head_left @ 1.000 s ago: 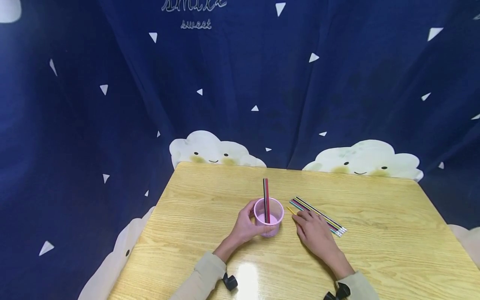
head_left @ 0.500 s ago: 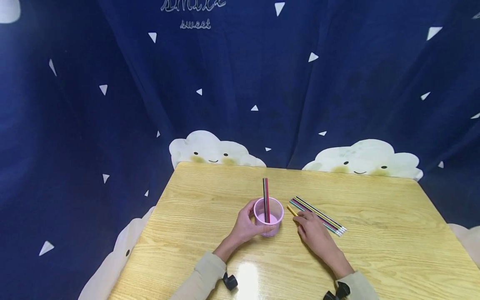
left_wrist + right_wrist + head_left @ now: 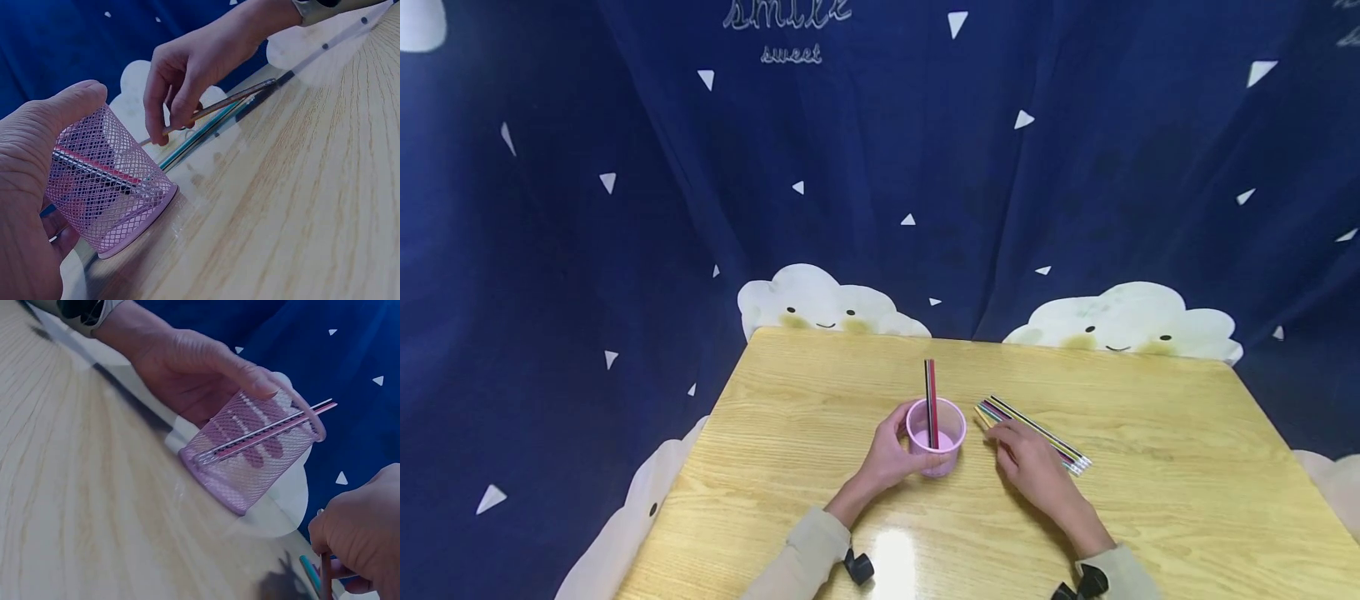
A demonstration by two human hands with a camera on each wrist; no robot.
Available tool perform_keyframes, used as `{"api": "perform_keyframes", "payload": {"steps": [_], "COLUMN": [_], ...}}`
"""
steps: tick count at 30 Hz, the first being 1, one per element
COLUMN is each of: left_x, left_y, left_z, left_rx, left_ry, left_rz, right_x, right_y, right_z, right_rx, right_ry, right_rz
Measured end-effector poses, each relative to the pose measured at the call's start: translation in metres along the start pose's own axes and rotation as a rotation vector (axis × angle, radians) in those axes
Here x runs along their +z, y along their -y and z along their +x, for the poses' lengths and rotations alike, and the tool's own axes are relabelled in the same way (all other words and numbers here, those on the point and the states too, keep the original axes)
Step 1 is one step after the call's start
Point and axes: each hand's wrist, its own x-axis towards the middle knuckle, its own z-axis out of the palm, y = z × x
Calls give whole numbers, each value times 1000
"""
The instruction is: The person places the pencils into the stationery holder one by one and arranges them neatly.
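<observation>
My left hand (image 3: pixel 889 457) grips a pink mesh pencil cup (image 3: pixel 949 460) round its side, thumb toward the front. The cup stands on the table. Inside it lean a black pencil and a red pencil (image 3: pixel 933 396), their ends sticking out above the rim. Right of the cup, my right hand (image 3: pixel 1036 468) pinches a yellow pencil (image 3: pixel 234 99) between thumb and fingers. That pencil slants close over the others in the left wrist view. Several striped pencils (image 3: pixel 1040 428) lie side by side beneath and beyond the right hand, partly hidden by it.
The light wooden table (image 3: pixel 820 383) carries the cup and pencils. A dark blue curtain (image 3: pixel 865 150) with white triangles and smiling clouds hangs behind and at the left of it. Black wrist cameras (image 3: pixel 859 568) sit at both sleeves.
The right fingers have gathered round the yellow pencil, and its near end has risen slightly. The left hand and the cup have stayed in place.
</observation>
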Motion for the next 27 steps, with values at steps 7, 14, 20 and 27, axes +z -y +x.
{"api": "perform_keyframes", "payload": {"steps": [7,14,20,27], "left_x": [1,1,1,1], "left_y": [0,0,-2,-2], "left_z": [2,2,0,0], "left_rx": [6,17,17,17], "left_ry": [3,6,0,-1], "left_rz": [-11,-6,1,9], "right_x": [-13,-20,-22,-26], "right_y": [4,9,9,10], "right_z": [6,7,7,12], "right_rx": [18,35,20,6], "right_ry": [-27,-31,-32,-59], "right_rz": [81,130,155,207]}}
